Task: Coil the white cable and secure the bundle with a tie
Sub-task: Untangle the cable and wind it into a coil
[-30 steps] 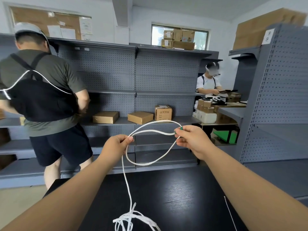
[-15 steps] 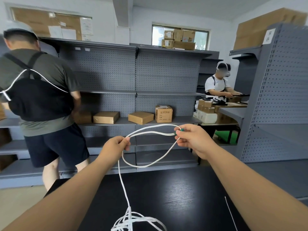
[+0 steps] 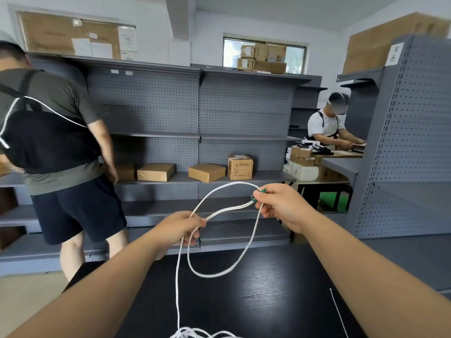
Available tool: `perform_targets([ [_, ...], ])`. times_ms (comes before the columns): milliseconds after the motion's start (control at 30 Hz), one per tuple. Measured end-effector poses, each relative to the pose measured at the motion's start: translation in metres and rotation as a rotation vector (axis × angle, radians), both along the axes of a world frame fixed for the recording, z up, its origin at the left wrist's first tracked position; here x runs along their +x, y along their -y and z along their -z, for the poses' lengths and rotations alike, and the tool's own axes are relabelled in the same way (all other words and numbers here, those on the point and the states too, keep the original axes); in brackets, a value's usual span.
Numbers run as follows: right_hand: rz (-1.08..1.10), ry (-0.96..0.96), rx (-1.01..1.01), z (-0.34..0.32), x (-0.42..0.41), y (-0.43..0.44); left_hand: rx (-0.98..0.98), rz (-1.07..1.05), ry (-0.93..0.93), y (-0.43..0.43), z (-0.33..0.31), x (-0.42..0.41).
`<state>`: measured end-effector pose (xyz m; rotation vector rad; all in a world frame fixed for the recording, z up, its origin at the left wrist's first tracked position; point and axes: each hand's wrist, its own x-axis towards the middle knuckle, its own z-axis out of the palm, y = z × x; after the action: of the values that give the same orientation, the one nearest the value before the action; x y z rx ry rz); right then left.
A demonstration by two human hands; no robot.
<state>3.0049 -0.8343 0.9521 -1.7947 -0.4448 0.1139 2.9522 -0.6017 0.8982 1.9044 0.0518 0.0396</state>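
Observation:
The white cable point(image 3: 220, 273) hangs in loops between my two hands above the black table point(image 3: 268, 289). My right hand point(image 3: 280, 206) pinches the cable's end with its green connector point(image 3: 262, 191) and the tops of the loops. My left hand point(image 3: 181, 228) grips the strand lower and to the left. From it one strand drops straight down to a loose tangle of cable point(image 3: 195, 334) at the table's near edge. A thin white tie point(image 3: 338, 311) lies on the table to the right.
Grey pegboard shelving point(image 3: 219, 113) stands behind the table with several cardboard boxes point(image 3: 206, 172). A person in dark shorts point(image 3: 61, 154) stands at the left shelf. Another person point(image 3: 327, 128) works at a far bench. A second shelf unit point(image 3: 410, 142) is at right.
My left hand has moved right and up toward my right hand, narrowing the upper loop. The lower loop now hangs deeper. The person at left has shifted left.

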Motion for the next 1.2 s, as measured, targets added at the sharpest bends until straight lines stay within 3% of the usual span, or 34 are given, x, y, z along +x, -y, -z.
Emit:
perform_targets([
  [433, 0.021, 0.283, -0.296, -0.013, -0.002, -0.004, 0.027, 0.047, 0.028, 0.03, 0.024, -0.007],
  [633, -0.012, 0.408, -0.406, -0.009, -0.004, -0.013, -0.044, -0.024, 0.275, 0.048, 0.005, -0.003],
  [900, -0.02, 0.412, -0.176, -0.007, -0.004, -0.013, -0.167, -0.072, 0.37, 0.06, -0.006, 0.004],
  [1067, -0.011, 0.288, 0.09, -0.009, -0.004, -0.011, -0.414, -0.038, 0.259, 0.061, -0.001, 0.002],
  [1200, 0.009, 0.249, 0.1, -0.011, -0.003, -0.011, -0.547, -0.002, 0.171, 0.057, 0.004, 0.003],
])
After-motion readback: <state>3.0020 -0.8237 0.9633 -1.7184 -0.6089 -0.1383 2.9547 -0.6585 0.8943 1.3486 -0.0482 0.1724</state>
